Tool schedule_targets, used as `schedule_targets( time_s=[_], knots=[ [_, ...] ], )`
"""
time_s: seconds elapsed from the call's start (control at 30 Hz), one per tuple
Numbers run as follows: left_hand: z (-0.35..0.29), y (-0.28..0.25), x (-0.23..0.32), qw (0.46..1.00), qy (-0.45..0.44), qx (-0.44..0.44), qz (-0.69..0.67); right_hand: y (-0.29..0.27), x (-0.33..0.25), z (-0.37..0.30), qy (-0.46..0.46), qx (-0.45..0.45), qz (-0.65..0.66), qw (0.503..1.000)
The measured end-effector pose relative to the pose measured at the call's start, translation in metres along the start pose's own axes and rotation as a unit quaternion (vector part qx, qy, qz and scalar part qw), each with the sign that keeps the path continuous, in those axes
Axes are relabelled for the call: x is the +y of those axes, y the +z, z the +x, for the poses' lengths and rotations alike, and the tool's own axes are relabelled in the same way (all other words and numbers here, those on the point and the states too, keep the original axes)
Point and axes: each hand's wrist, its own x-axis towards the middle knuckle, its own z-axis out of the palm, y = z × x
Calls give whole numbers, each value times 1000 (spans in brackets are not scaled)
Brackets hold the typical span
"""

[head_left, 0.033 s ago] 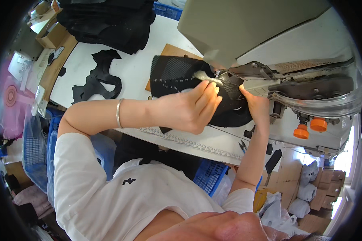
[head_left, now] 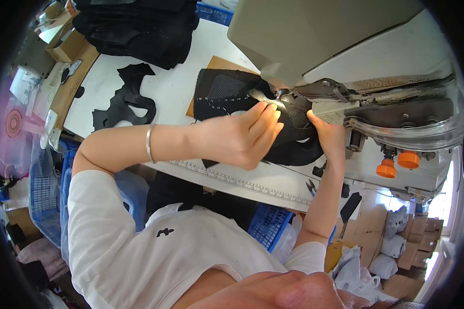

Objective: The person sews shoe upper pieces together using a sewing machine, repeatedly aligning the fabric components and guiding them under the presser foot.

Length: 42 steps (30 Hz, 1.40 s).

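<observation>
A black mesh piece [head_left: 227, 92], shaped like a shoe upper, lies under the head of a sewing machine [head_left: 319, 36]. Light falls on its middle, close to the needle area. My left hand [head_left: 245, 136] is closed, its fingertips pinching the piece just in front of the needle; the fingers partly cover the fabric there. On the piece's right edge, my right hand [head_left: 331, 138] presses with the thumb, and its other fingers are mostly hidden. The curved near edge of the piece hangs over the tabletop between my hands.
A cut black piece [head_left: 129, 98] lies on the white table [head_left: 95, 85], with a stack of black pieces [head_left: 139, 31] behind it. A ruler strip [head_left: 232, 180] runs along the near edge beside small snips [head_left: 311, 186]. Orange knobs [head_left: 386, 168] jut out at right. Blue crates [head_left: 268, 226] stand below.
The mesh piece has turned slightly, its left end shifting a little to the right. My left forearm has moved slightly with it; my right hand is nearly still.
</observation>
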Motion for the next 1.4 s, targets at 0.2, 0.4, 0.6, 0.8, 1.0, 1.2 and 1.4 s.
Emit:
schedule_targets(
  time_s=[0.2, 0.4, 0.6, 0.8, 1.0, 1.2, 1.4],
  knots=[
    [-14, 2, -34, 996, 41, 34, -75, 7, -59, -19, 5, -18, 141, 990],
    [-21, 8, -62, 973, 72, 50, -213, 28, -50, -45, -19, 0, 261, 965],
    [-29, 13, -80, 957, 63, 59, -277, 36, -88, -80, 70, -27, 424, 903],
    [-25, 7, -46, 952, -19, 83, -294, 24, -84, -104, 167, -121, 447, 870],
    [-16, 9, -17, 893, -147, 66, -420, 15, -79, -100, 121, -166, 434, 877],
    [-20, 16, -5, 866, -157, 87, -467, 17, -96, -98, 132, -130, 410, 893],
    [-18, 16, -2, 855, -172, 108, -478, 17, -97, -97, 127, -125, 405, 897]
  ],
)
